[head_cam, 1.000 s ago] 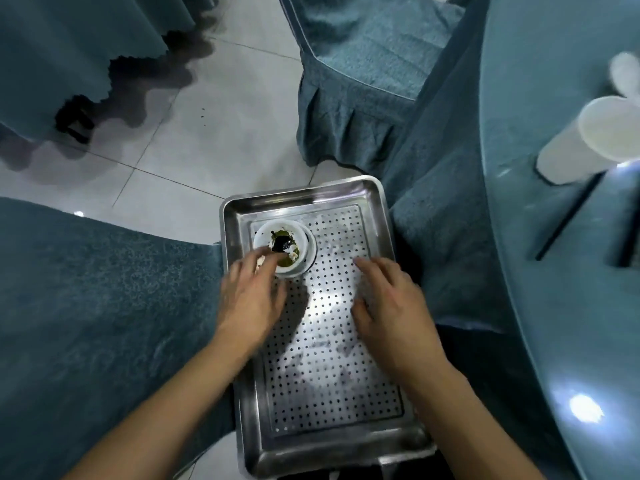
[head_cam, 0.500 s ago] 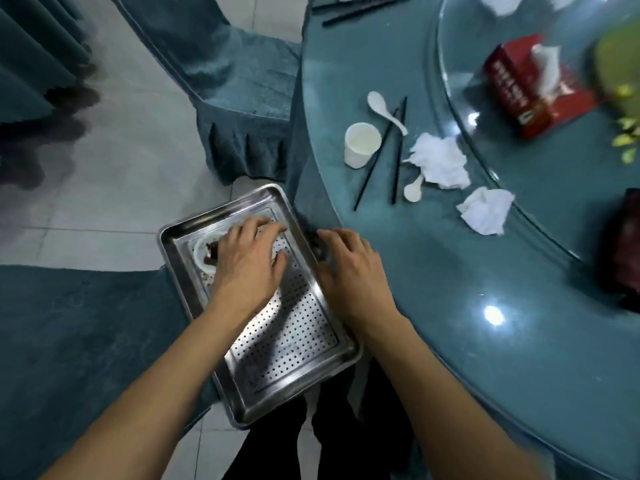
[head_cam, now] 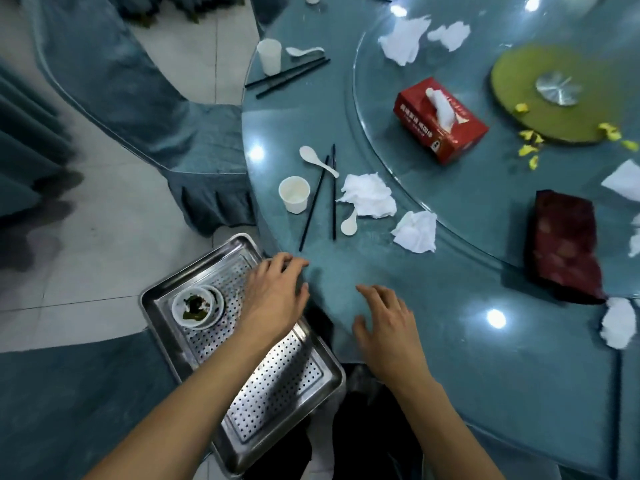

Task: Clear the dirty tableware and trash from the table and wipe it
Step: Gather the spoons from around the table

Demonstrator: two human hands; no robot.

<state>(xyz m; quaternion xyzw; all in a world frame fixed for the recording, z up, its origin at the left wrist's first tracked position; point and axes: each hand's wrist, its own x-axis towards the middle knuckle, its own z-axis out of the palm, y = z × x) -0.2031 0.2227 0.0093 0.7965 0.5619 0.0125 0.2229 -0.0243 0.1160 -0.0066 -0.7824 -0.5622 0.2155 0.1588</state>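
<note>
Both hands, left [head_cam: 277,292] and right [head_cam: 384,323], hovered with slack, empty grips, seemingly reaching from the steel tray [head_cam: 207,358] toward the counter's [head_cam: 450,341] paper cup [head_cam: 294,194].

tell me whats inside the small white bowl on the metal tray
The small white bowl on the metal tray holds dark green leftovers; nothing covers it.

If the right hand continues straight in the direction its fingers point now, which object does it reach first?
The right hand points up and slightly left across the table. The first thing in that line looks like the small white spoon, with the black chopsticks beside it. The hand's height above the table is unclear.
</note>
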